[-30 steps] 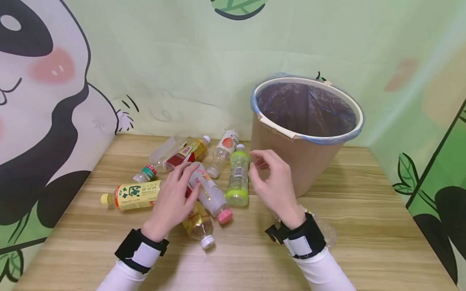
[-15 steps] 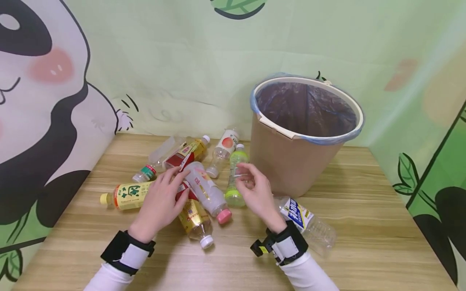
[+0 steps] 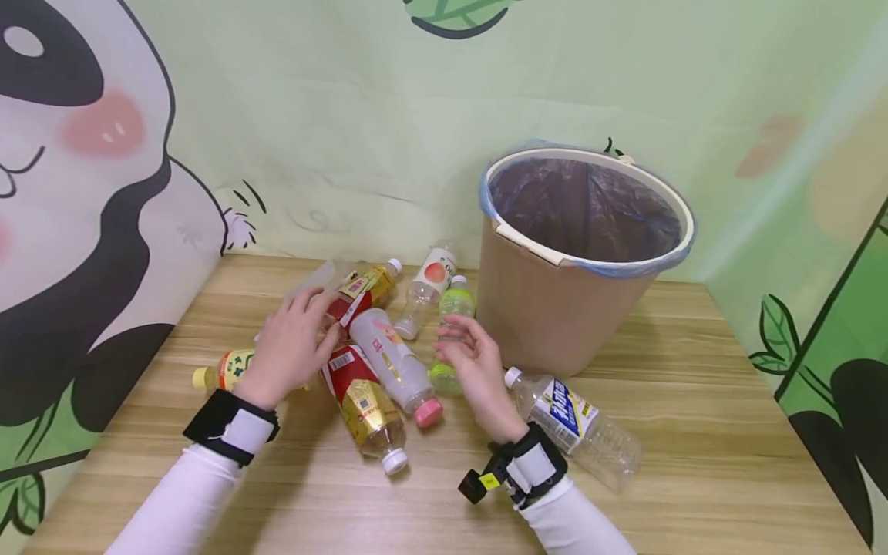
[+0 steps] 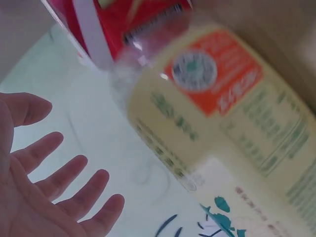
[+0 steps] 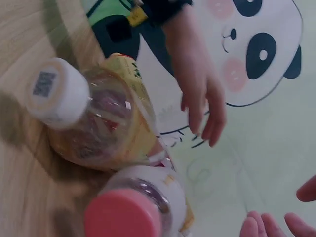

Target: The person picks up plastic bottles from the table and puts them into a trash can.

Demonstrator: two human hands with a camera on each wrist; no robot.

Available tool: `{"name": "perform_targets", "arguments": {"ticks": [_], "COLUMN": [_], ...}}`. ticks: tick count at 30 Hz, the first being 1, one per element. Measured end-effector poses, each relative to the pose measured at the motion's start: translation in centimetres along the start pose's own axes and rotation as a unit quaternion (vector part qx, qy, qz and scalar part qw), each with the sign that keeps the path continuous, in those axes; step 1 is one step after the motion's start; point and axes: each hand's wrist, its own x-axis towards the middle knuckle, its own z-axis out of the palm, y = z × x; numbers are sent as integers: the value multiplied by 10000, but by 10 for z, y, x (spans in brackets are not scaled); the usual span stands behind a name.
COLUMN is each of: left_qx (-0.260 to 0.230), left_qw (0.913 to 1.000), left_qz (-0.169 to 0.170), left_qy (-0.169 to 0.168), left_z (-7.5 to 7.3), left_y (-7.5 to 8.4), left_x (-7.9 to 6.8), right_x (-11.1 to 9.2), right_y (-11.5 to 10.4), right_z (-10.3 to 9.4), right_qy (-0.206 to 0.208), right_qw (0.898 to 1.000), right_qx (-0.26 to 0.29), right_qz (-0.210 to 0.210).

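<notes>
My left hand (image 3: 287, 347) hovers with spread, slightly bent fingers over the yellow-label bottle (image 3: 232, 368), hiding much of it. In the left wrist view the fingers stand apart from that bottle (image 4: 222, 133), holding nothing. My right hand (image 3: 475, 370), fingers loosely bent and nothing in them, overlaps the green bottle (image 3: 456, 304) in the head view. Between the hands lie a red-and-gold bottle (image 3: 362, 397) with a white cap and a frosted bottle (image 3: 391, 358) with a pink cap. Their caps show close up in the right wrist view.
A brown bin (image 3: 548, 316) lined with a bluish bag stands at the back right. A clear bottle with a blue-and-white label (image 3: 569, 412) lies in front of it. Farther back are a peach-label bottle (image 3: 426, 289) and another red-and-gold bottle (image 3: 368, 289). A printed cloth hangs behind the table.
My left hand has moved left and back, uncovering the red-and-gold bottle and covering the yellow-label one. The right hand has come left from beside the bin, exposing the blue-and-white-label bottle.
</notes>
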Motion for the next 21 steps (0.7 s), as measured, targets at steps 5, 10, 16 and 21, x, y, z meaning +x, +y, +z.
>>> {"name": "perform_targets", "arguments": {"ticks": [5, 10, 16, 21], "left_qx": [21, 132, 140, 28], "left_qw": [9996, 9967, 9856, 9743], "left_qz": [-195, -484, -1034, -1338], "left_qy": [-185, -633, -1333, -1812], "left_z": [4, 9, 14, 22], "left_y": [-16, -33, -51, -66], "left_x": [22, 41, 59, 66], "right_x": [0, 0, -3, -5], "right_y": [4, 4, 4, 5], "right_z": [9, 16, 22, 24], "right_qy": [165, 199, 167, 150], "right_qw": [9994, 9972, 9982, 9992], "right_qx": [268, 633, 513, 357], "right_qz": [156, 333, 273, 137]}}
